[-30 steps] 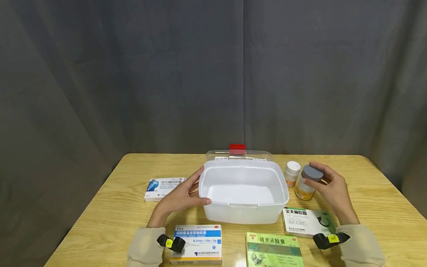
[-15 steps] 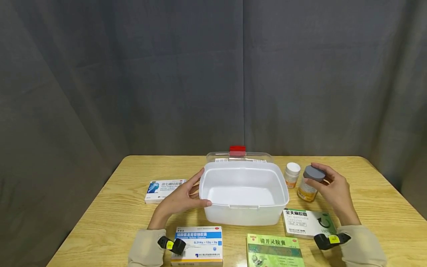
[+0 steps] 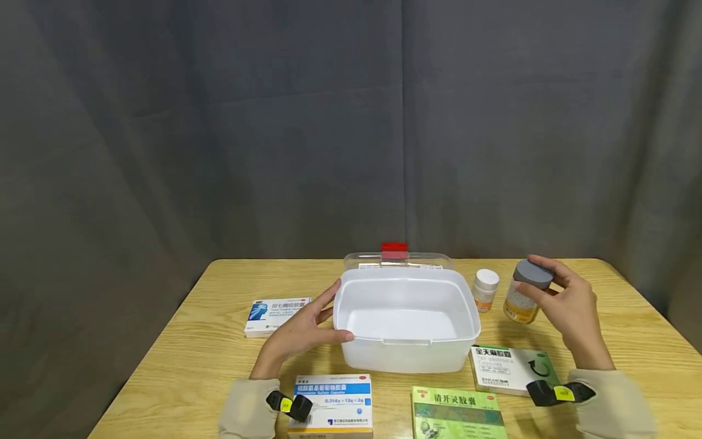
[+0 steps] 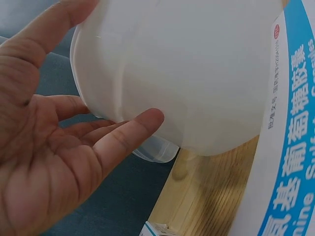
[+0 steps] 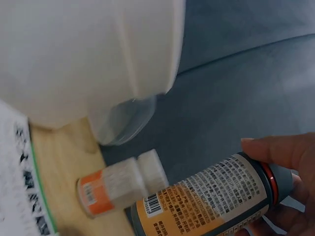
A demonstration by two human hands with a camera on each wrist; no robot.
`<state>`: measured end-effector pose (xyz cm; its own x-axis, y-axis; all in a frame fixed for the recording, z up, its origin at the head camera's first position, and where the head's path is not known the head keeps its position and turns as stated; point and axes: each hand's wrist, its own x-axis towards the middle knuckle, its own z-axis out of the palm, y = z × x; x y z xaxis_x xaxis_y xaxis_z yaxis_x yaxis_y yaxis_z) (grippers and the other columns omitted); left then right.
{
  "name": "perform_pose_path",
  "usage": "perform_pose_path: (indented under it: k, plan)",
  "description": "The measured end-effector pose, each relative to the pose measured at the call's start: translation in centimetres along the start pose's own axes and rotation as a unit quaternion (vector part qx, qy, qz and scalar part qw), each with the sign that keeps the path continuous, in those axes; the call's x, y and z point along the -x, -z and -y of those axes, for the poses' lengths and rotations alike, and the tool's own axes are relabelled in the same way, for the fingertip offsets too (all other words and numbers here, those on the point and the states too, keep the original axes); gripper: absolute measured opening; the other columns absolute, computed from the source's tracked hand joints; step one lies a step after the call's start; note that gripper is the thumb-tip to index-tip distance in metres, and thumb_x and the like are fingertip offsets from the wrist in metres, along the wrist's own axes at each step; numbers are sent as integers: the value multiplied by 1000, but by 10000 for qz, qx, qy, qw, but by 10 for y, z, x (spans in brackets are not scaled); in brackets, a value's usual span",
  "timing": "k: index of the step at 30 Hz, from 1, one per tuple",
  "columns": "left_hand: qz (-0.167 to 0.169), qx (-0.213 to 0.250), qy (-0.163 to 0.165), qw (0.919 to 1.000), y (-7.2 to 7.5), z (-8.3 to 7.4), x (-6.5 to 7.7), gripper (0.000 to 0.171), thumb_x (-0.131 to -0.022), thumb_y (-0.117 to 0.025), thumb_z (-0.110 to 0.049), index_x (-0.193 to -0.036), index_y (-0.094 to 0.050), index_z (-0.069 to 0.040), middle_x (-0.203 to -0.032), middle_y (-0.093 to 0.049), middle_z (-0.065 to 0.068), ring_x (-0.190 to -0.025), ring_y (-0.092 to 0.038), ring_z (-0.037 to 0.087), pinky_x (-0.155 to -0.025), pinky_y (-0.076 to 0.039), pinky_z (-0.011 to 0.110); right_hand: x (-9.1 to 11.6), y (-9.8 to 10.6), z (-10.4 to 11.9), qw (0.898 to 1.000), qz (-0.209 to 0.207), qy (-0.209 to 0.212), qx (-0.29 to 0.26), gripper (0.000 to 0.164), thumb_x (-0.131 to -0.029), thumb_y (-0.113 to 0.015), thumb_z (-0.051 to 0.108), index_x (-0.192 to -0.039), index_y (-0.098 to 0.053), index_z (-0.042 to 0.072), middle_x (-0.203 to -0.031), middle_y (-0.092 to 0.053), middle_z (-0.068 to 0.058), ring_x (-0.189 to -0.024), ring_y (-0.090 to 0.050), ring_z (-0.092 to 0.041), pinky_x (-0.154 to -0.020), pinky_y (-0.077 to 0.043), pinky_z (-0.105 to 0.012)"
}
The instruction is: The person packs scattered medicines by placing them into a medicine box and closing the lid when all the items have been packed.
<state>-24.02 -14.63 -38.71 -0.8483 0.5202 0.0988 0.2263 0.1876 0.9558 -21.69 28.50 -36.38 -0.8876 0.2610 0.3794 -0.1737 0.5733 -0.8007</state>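
Observation:
My left hand [image 3: 307,329] grips the left front corner of a white plastic box [image 3: 411,360], thumb on its rim and fingers along its side. The box's clear lid with a red latch [image 3: 395,251] hangs open behind it. To the right, my right hand [image 3: 567,299] holds a pill bottle [image 3: 523,299] by its grey cap, thumb on one side and fingers on the other. This bottle has an orange and grey label, seen close in the right wrist view. Beside it stands a smaller white pill bottle [image 3: 485,289] with an orange label.
Several medicine boxes lie on the wooden table: a white one [image 3: 274,317] at left, a blue and white one [image 3: 331,405] in front, a green one [image 3: 457,411] near the front edge, and a white and green one [image 3: 512,369] at right. A grey curtain [image 3: 351,122] hangs behind.
My right hand has shifted the grey-capped pill bottle to the right, away from the smaller bottle. My left hand keeps its hold on the box. The head view has shifted slightly.

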Motion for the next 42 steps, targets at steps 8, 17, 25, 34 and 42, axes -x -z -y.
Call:
perform_pose_path:
  k: [8,17,25,34,42]
  plan:
    - [-58,-10,48,10000,-2,-2,-2,104,-78,-84,-21,-157,-16,-20,-159,-20,3,-139,-31,32,-100,-41,48,-1,8,25,9999,-65,155,-6,56,-90,-71,23,-140,-51,8,-133,-50,-17,-109,-47,-22,-84,-47,-23]
    - [-32,17,62,10000,-4,-4,-7,103,-78,-83,-20,-157,-16,-21,-159,-20,3,-140,-30,31,-102,-39,49,-5,16,51,9987,25,516,50,57,-89,-73,24,-140,-52,12,-132,-50,-13,-107,-47,-14,-81,-45,-24]
    - [-63,8,116,9999,-8,-6,-10,105,-77,-84,-18,-157,-16,-23,-159,-19,-2,-140,-31,25,-103,-38,48,-7,15,66,9966,195,800,-46,55,-89,-73,21,-138,-54,10,-131,-51,-12,-104,-48,-14,-79,-41,-16]
    - [-65,58,115,9999,-13,-7,-12,103,-78,-83,-19,-157,-17,-22,-159,-19,0,-140,-30,29,-104,-36,51,-7,8,87,9945,595,793,-326,55,-88,-74,23,-138,-54,13,-127,-54,-8,-101,-56,-13,-77,-46,-10]
    - [-23,158,136,9998,-14,-9,-14,104,-78,-84,-17,-157,-17,-22,-159,-20,2,-140,-29,30,-104,-36,51,-10,-6,100,9853,1108,1072,-736,56,-89,-73,18,-139,-52,10,-125,-56,-10,-102,-59,-15,-80,-48,-17]
